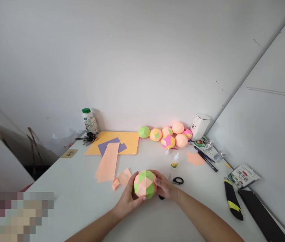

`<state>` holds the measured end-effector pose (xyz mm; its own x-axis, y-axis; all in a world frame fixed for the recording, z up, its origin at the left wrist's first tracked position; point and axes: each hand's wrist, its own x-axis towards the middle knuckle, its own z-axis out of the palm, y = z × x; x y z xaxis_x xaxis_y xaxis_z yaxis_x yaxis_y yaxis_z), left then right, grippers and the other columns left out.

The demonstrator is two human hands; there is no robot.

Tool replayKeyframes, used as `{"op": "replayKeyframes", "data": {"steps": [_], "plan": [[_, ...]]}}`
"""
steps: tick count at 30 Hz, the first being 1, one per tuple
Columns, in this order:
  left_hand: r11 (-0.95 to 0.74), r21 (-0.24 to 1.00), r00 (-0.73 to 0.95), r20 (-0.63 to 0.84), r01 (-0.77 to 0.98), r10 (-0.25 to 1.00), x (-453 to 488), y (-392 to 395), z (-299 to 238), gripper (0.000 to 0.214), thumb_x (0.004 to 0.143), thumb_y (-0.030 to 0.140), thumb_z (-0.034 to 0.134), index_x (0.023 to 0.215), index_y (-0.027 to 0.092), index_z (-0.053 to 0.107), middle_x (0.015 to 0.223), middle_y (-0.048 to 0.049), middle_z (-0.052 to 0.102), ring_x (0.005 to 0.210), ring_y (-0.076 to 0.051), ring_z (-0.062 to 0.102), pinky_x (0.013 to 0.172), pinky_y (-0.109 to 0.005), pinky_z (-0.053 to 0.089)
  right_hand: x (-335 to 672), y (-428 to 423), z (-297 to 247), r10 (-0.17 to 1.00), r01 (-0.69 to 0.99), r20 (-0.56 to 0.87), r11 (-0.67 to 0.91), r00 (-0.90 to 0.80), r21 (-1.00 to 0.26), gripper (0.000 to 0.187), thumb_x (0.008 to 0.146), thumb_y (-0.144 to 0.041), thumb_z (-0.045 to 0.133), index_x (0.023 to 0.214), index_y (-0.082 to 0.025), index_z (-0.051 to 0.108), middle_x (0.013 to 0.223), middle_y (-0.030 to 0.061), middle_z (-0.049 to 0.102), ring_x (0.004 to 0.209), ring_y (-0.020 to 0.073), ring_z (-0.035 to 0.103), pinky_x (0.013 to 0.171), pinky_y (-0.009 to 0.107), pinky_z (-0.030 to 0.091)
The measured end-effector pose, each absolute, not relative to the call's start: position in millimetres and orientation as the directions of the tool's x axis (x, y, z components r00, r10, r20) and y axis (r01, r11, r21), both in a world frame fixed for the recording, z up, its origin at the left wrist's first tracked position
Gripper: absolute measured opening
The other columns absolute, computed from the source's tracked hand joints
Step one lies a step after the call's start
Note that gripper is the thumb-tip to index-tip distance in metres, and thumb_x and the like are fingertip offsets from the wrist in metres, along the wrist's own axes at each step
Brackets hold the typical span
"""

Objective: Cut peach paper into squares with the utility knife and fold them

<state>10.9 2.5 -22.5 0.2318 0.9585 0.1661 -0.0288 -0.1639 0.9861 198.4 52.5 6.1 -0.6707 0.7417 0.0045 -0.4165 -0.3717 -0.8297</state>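
A folded paper ball (144, 184) in green and peach panels rests between both hands just above the white table (81, 198). My left hand (126, 201) cups its left and underside with the fingers curled round it. My right hand (164, 187) grips its right side, fingers wrapped on the paper. Small peach paper scraps (121, 178) lie just left of the ball. Black-handled scissors (177, 180) lie right behind my right hand.
Several finished paper balls (169, 134) sit against the back wall beside a white container (200, 126). Orange, purple and peach sheets (112, 148), a glue bottle (175, 160), a green-capped bottle (90, 120), keys, pens (206, 159), a packet and a black-yellow cutter (233, 201) lie around.
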Motion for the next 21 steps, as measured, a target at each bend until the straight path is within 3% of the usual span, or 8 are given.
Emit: {"op": "replayKeyframes", "data": {"steps": [10, 16, 21], "plan": [[-0.142, 0.988, 0.274, 0.154, -0.065, 0.949, 9.1, 2.6, -23.6, 0.092, 0.077, 0.051, 0.065, 0.144, 0.022, 0.008, 0.143, -0.0164, 0.033, 0.132, -0.034, 0.033, 0.107, -0.044, 0.033, 200.8, 52.6, 1.4, 0.722, -0.397, 0.004, -0.375, -0.692, -0.838, 0.066, 0.065, -0.042, 0.080, 0.123, -0.026, 0.051, 0.124, 0.0097, 0.054, 0.115, 0.0269, 0.051, 0.094, 0.042, 0.038], [-0.146, 0.984, 0.276, 0.169, -0.103, 0.946, 9.2, 1.1, -20.7, 0.091, 0.077, 0.049, 0.066, 0.144, 0.023, 0.010, 0.144, -0.0167, 0.030, 0.133, -0.033, 0.032, 0.109, -0.046, 0.029, 200.5, 50.1, -1.6, 0.736, -0.376, 0.032, -0.308, -0.677, -0.874, 0.086, 0.056, -0.033, 0.087, 0.130, -0.031, 0.043, 0.129, 0.0078, 0.050, 0.119, 0.0267, 0.047, 0.100, 0.044, 0.034], [-0.117, 0.981, 0.305, 0.160, -0.154, 0.939, 8.8, 1.0, -18.9, 0.099, 0.075, 0.050, 0.068, 0.145, 0.022, 0.004, 0.146, -0.0180, 0.027, 0.134, -0.033, 0.031, 0.109, -0.048, 0.029, 199.0, 51.9, 4.1, 0.731, -0.335, 0.011, -0.299, -0.682, -0.893, 0.079, 0.061, -0.036, 0.084, 0.129, -0.029, 0.044, 0.130, 0.0100, 0.049, 0.118, 0.0272, 0.047, 0.099, 0.045, 0.035]]}}
